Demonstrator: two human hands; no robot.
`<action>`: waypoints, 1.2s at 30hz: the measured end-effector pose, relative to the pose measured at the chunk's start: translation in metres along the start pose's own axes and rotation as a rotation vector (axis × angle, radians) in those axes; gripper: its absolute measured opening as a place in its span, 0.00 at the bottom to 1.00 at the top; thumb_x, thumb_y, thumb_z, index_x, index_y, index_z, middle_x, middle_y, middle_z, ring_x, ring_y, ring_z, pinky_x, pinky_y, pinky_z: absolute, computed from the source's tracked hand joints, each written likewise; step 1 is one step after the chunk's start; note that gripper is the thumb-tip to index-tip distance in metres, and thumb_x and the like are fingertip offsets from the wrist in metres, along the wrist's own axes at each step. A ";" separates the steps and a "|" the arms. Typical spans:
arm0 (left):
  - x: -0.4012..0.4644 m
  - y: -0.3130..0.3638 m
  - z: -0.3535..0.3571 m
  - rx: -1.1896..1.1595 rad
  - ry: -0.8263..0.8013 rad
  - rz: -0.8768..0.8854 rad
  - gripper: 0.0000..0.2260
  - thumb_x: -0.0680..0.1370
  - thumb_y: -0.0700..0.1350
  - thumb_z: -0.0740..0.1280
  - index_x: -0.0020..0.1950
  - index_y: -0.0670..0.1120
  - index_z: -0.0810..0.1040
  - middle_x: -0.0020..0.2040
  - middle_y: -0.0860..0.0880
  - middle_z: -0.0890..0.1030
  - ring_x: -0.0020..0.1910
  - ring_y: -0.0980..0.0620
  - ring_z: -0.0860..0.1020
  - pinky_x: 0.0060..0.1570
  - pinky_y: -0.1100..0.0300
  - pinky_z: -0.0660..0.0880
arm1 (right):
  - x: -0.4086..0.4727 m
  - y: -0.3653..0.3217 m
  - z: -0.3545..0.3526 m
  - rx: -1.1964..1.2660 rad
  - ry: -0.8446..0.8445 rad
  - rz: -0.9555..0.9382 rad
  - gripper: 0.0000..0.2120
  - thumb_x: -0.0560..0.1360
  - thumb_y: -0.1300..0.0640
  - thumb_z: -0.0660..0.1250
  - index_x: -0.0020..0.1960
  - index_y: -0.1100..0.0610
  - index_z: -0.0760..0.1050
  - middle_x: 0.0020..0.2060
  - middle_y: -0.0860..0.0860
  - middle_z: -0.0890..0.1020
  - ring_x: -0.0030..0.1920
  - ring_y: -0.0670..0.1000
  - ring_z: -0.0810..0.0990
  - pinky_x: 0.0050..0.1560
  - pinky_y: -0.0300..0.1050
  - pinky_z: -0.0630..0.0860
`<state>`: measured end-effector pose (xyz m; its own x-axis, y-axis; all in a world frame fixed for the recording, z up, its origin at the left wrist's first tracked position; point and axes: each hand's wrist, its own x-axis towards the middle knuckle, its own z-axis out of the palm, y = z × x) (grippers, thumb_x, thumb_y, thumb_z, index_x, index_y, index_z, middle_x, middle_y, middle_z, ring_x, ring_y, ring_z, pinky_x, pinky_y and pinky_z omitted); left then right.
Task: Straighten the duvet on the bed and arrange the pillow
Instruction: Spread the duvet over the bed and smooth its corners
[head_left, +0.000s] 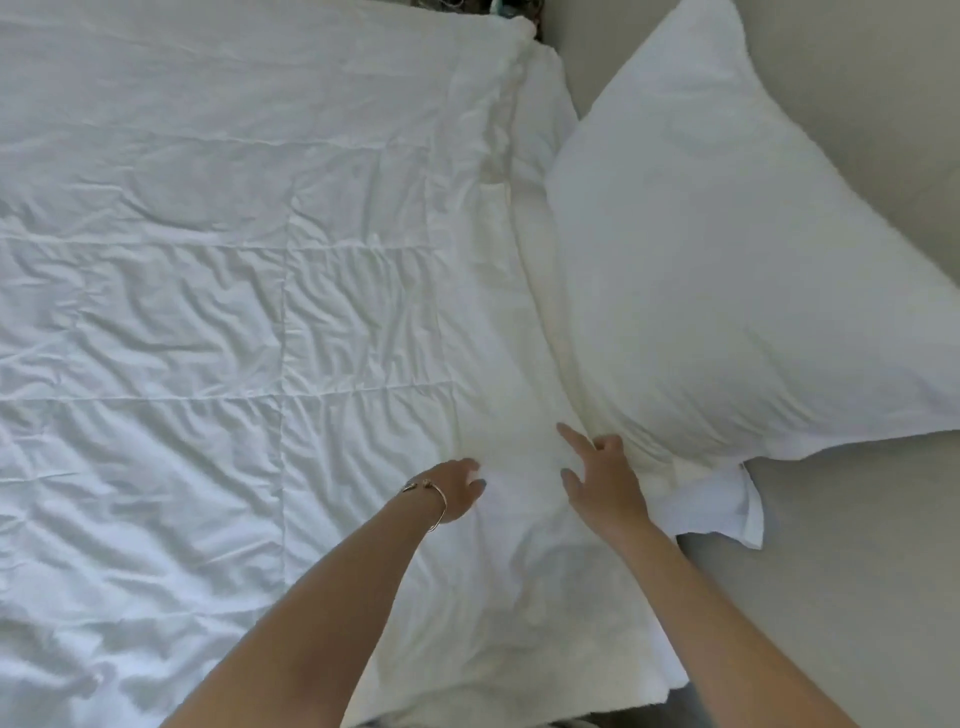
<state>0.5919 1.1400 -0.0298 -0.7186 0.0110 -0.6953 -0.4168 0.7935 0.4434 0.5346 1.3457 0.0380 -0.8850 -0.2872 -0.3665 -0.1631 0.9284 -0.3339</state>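
Observation:
A white quilted duvet (218, 291) covers the bed across the left and middle, creased, with a folded band along its right edge. A large white pillow (737, 249) lies on the grey sheet at the right, its near corner overlapping the duvet's edge. My left hand (457, 491), with a thin bracelet on the wrist, rests on the duvet with its fingers curled down into the cloth. My right hand (597, 473) lies just right of it, forefinger stretched out over the duvet, the other fingers touching the pillow's lower left edge.
Bare grey sheet (852, 545) shows at the right, around and below the pillow. The loose open end of the pillowcase (727, 506) sticks out at the pillow's near corner. Something dark and patterned (514, 10) peeks past the bed's far edge.

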 end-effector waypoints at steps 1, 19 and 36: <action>-0.001 -0.004 -0.007 -0.005 0.008 0.014 0.21 0.83 0.54 0.52 0.75 0.51 0.61 0.69 0.45 0.71 0.65 0.44 0.72 0.62 0.51 0.70 | 0.010 -0.014 -0.001 0.128 0.009 0.035 0.32 0.78 0.51 0.64 0.76 0.37 0.54 0.62 0.53 0.63 0.49 0.50 0.71 0.52 0.41 0.71; -0.030 -0.040 -0.087 0.264 0.427 0.062 0.27 0.83 0.51 0.52 0.78 0.59 0.43 0.77 0.50 0.55 0.72 0.47 0.63 0.66 0.53 0.65 | -0.008 0.016 -0.002 -0.107 0.066 0.183 0.34 0.80 0.61 0.55 0.74 0.32 0.44 0.41 0.53 0.76 0.33 0.52 0.72 0.33 0.47 0.71; -0.068 -0.072 0.021 0.399 0.210 0.221 0.29 0.83 0.55 0.51 0.77 0.59 0.34 0.80 0.52 0.44 0.78 0.50 0.46 0.74 0.55 0.52 | -0.133 0.063 0.093 0.319 -0.350 0.575 0.52 0.63 0.38 0.76 0.78 0.44 0.51 0.76 0.51 0.55 0.74 0.59 0.57 0.71 0.55 0.63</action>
<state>0.6827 1.0946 -0.0263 -0.8792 0.1146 -0.4624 -0.0266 0.9573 0.2877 0.6826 1.4201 -0.0150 -0.5934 0.1154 -0.7966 0.4652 0.8568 -0.2223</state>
